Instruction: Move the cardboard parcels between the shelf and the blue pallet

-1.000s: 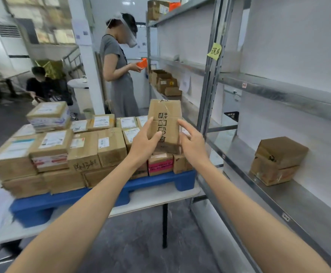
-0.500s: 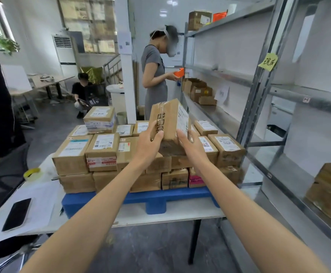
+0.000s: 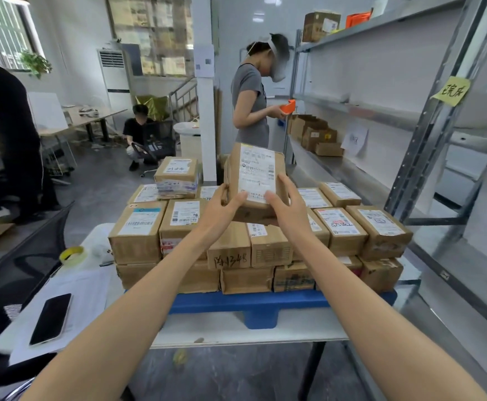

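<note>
Cardboard gripped only near its lower corners: the raised parcel [image 3: 255, 180] hangs over the middle of the stack on the blue pallet [image 3: 259, 306], with left hand [image 3: 222, 211] and right hand [image 3: 287, 209] each curled round a bottom edge. Tilted like this, it could slip and knock stacked parcels [image 3: 138, 227] toward the shelf [image 3: 338, 169] at two o'clock. Counted: one parcel raised, well over a dozen stacked, one pallet, and one phone [image 3: 52, 318] at eight o'clock.

You hold a white-labelled brown cardboard parcel [image 3: 255, 180] tilted toward you, just above the stacked brown cardboard parcels [image 3: 340, 230] covering the blue plastic pallet [image 3: 254, 303].
</note>
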